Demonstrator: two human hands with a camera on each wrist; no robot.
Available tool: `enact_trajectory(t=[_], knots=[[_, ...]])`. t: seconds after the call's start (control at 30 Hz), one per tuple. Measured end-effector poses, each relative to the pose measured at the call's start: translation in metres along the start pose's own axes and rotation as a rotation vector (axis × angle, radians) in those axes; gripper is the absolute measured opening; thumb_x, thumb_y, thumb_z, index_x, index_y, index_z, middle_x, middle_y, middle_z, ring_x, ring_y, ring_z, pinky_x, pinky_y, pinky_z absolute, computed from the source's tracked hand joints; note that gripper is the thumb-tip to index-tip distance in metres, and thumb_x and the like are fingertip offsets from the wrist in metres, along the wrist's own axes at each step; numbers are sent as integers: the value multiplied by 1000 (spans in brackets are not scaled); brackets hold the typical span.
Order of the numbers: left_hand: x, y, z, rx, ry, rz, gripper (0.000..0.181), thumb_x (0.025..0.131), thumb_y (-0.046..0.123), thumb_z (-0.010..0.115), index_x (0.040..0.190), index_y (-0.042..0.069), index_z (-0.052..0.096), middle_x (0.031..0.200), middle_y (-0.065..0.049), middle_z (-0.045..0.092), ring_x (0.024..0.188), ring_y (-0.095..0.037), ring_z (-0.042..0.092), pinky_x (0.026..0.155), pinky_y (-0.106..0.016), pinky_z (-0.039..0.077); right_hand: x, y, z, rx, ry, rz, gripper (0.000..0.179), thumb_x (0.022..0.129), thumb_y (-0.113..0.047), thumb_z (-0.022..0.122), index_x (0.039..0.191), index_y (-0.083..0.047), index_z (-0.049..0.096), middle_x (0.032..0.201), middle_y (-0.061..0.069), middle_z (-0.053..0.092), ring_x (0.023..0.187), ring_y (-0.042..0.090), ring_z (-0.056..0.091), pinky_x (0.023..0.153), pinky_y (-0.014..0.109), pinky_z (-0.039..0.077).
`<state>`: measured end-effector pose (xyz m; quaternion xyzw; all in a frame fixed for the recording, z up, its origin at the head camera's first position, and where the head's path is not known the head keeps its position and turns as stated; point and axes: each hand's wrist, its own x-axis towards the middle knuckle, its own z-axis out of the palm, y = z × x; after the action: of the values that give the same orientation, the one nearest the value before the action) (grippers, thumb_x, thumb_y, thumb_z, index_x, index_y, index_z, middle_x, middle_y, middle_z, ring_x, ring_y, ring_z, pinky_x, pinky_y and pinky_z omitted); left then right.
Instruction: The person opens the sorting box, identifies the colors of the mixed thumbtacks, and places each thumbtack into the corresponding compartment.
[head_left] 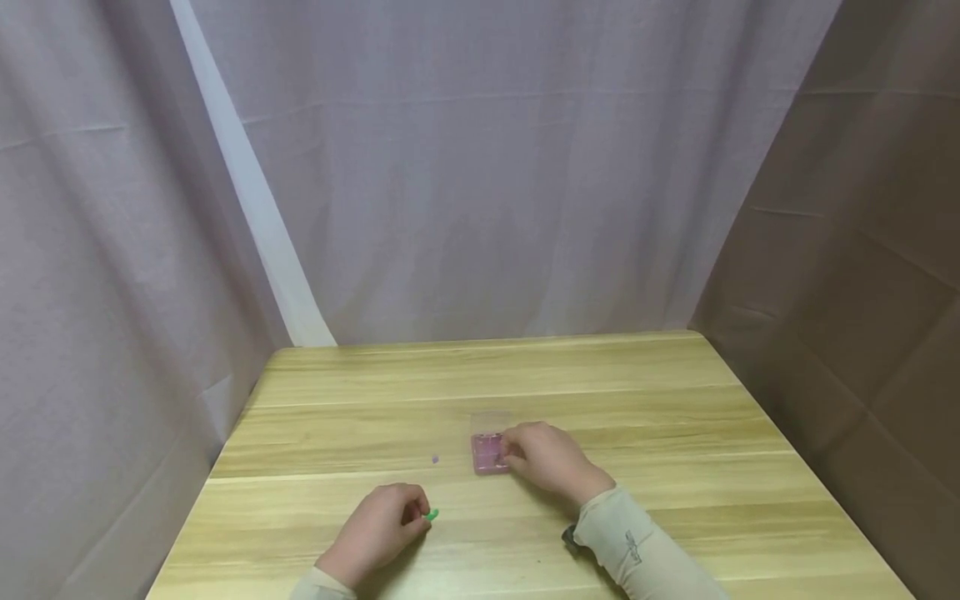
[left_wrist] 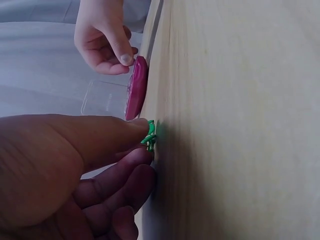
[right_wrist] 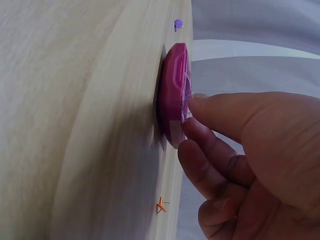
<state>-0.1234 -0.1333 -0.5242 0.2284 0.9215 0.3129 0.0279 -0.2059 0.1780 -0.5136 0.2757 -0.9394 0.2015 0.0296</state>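
Observation:
My left hand [head_left: 381, 530] pinches a small bright green twisted piece [left_wrist: 150, 136] between thumb and fingertips, close above the wooden table. My right hand [head_left: 550, 460] is at the right side of a small pink box [head_left: 486, 455]. In the right wrist view its curled fingers and thumb reach the rim of the pink box [right_wrist: 172, 95]; whether they grip the rim or something tiny inside is hidden. The box's clear lid [left_wrist: 102, 97] stands open on its far side. A small purple piece with a round head and thin point [right_wrist: 178, 24] lies on the table left of the box.
A small orange piece with a thin point [right_wrist: 161, 205] lies on the table, on the right hand's side of the box. The wooden table [head_left: 360, 375] ends at a grey curtain [head_left: 480, 208] behind, with more curtains at both sides.

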Motion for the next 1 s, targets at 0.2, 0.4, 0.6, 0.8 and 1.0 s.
enact_trajectory(t=[0.2,0.4,0.6,0.8,1.0], knots=[[0,0,1,7,2,7,17,94,14,86,90,20,71,78,19,60,71,1,52,68,-27,50,-6,4,-4,40,-2,30,10,97,-22,85,94,-25,76,85,-18,67,75,4,57,72,33,53],[-1,-2,3,34,0,-10,18,94,11,86,89,22,72,78,21,59,71,2,53,69,-27,52,-13,6,-11,78,10,75,9,96,-22,84,95,-26,76,87,-19,67,80,6,62,78,36,56],[-4,-1,2,27,9,-5,19,93,8,85,88,21,72,77,20,60,72,1,53,69,-28,52,-19,8,-16,56,29,101,9,96,-22,84,98,-26,76,89,-18,68,83,6,64,80,37,58],[-2,0,-3,30,29,-7,17,94,10,85,89,21,73,80,19,63,74,1,56,71,-29,55,-26,11,-22,49,34,129,9,97,-22,84,100,-25,77,88,-18,68,82,6,63,78,36,57],[2,2,-7,20,31,4,16,96,13,85,88,22,73,82,18,65,76,1,59,73,-28,57,-33,15,-26,35,42,121,8,98,-22,84,100,-25,76,89,-16,69,83,6,64,78,36,58]])
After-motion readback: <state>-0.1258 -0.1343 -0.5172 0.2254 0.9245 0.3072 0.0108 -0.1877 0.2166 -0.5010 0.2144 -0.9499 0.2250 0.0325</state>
